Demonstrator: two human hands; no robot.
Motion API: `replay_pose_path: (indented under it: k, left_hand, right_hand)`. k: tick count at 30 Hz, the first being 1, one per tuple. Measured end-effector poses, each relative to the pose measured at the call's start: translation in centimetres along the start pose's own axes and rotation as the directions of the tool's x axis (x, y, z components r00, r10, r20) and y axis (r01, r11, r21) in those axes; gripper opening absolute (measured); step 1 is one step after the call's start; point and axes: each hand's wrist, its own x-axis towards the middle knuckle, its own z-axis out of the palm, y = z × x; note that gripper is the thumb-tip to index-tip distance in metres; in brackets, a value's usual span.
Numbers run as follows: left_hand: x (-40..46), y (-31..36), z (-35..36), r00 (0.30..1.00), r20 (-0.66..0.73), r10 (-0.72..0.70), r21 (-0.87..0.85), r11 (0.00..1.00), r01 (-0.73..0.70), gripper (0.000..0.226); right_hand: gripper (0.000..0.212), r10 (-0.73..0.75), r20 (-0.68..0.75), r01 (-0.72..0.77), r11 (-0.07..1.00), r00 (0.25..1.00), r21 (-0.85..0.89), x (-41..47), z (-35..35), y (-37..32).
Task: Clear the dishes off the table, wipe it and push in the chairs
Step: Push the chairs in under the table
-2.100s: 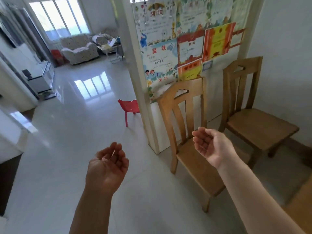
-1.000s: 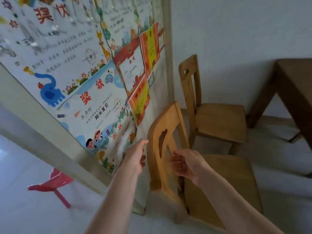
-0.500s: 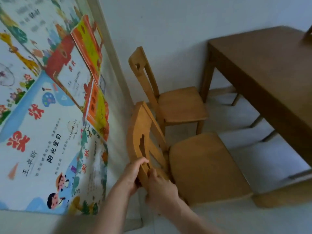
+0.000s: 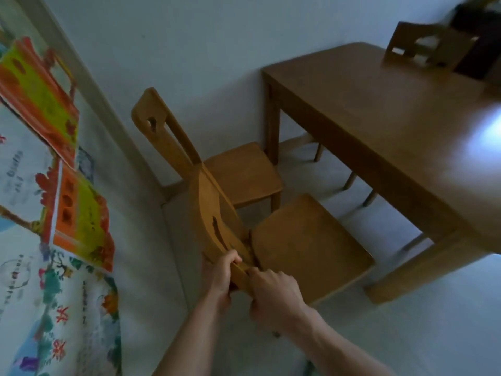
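A wooden chair (image 4: 306, 245) stands right in front of me, its seat facing the wooden table (image 4: 393, 126). My left hand (image 4: 219, 278) and my right hand (image 4: 271, 294) both grip the near end of its backrest, one on each side. A second wooden chair (image 4: 241, 172) stands behind it against the white wall, close to the table's corner leg. The tabletop shows no dishes. A third chair (image 4: 425, 47) is at the table's far side, only its backrest visible.
A partition covered with colourful children's posters (image 4: 54, 213) runs close along my left. A white wall is behind the chairs. Pale tiled floor (image 4: 433, 335) lies to the lower right of the table leg. A dark object (image 4: 482, 39) sits at the top right.
I walked up to the near chair and both hands closed on its backrest. My view swung right, bringing the table into sight.
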Motion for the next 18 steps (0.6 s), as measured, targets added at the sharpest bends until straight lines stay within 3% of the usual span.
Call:
replay_pose_path:
  k: [4,8,12,18]
  left_hand:
    - [2.2,0.4,6.1,0.996,0.086,-0.01,0.022,1.0,0.009,0.055]
    - [4.3,0.5,13.2,0.992,0.127,-0.018,0.015,1.0,0.017,0.033]
    - [5.8,0.1,19.7,0.973,0.216,-0.084,0.032,0.996,0.079,0.072]
    - [6.6,-0.1,28.4,0.967,0.223,-0.122,0.046,0.992,0.114,0.102]
  right_hand:
    - [0.021,0.064,-0.067,-0.065,0.998,0.996,-0.019,1.4,-2.5,5.6]
    - [0.018,0.125,-0.128,-0.13,0.991,0.984,-0.028,2.5,-5.1,11.5]
    - [0.014,0.169,-0.182,-0.173,0.985,0.969,-0.009,2.9,-7.1,17.2]
    - [0.016,0.258,-0.205,-0.259,0.966,0.944,0.02,2.6,-10.6,24.7]
